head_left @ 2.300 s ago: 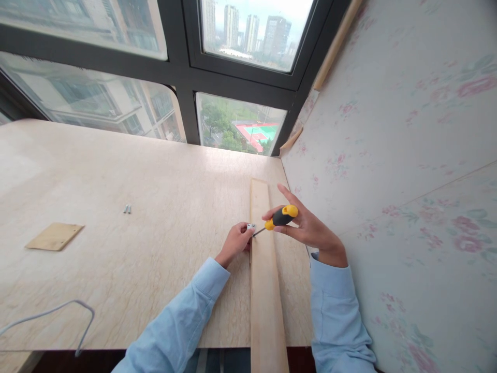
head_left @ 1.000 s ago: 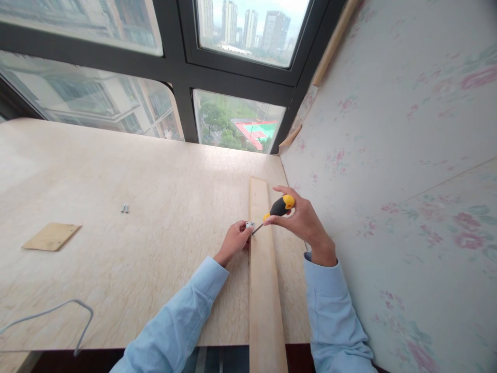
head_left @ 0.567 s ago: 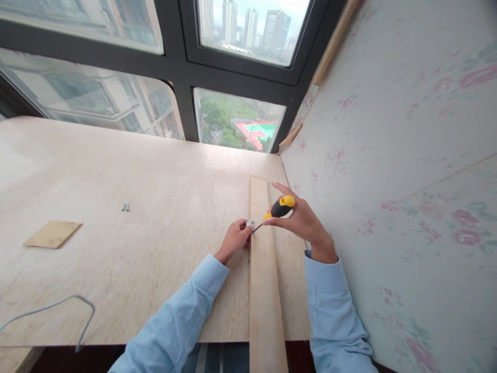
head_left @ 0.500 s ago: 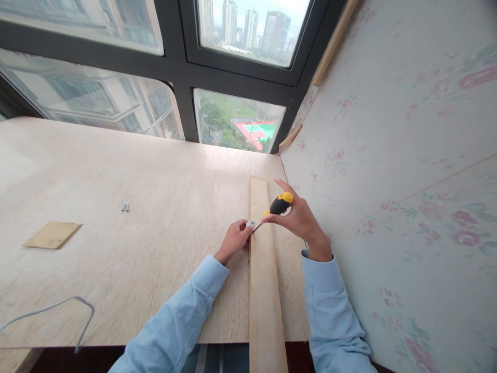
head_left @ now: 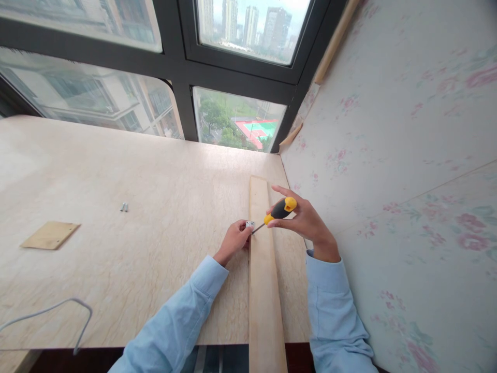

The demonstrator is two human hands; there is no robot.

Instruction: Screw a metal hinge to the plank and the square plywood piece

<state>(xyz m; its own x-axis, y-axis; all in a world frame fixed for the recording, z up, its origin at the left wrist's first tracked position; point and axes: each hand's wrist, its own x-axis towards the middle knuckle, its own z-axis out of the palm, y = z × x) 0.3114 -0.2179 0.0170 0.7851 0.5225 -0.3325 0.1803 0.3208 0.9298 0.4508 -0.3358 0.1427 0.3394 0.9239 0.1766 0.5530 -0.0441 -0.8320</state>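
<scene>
My right hand [head_left: 306, 220] grips a yellow and black screwdriver [head_left: 280, 208] by its handle. The thin shaft slants down to the left, its tip close to my left fingertips. My left hand [head_left: 235, 239] is closed on a small white bracket [head_left: 249, 224] with dark holes, at the left edge of a long wooden board [head_left: 264, 295]. Whether a screw sits under the screwdriver's tip is too small to tell. Toward me, the board reaches past the front edge of the stone-patterned surface.
Two screws [head_left: 124, 207] lie on the marble-like sill [head_left: 166, 207] at left. Farther left is a small wooden plate [head_left: 50, 235] with holes. A grey cable [head_left: 50, 306] loops over the front edge. A floral wall [head_left: 407, 171] rises at right; windows stand at the back.
My right hand has shifted slightly right and toward me, and the screwdriver handle has tilted lower with it. The left hand and the board stay nearly in place.
</scene>
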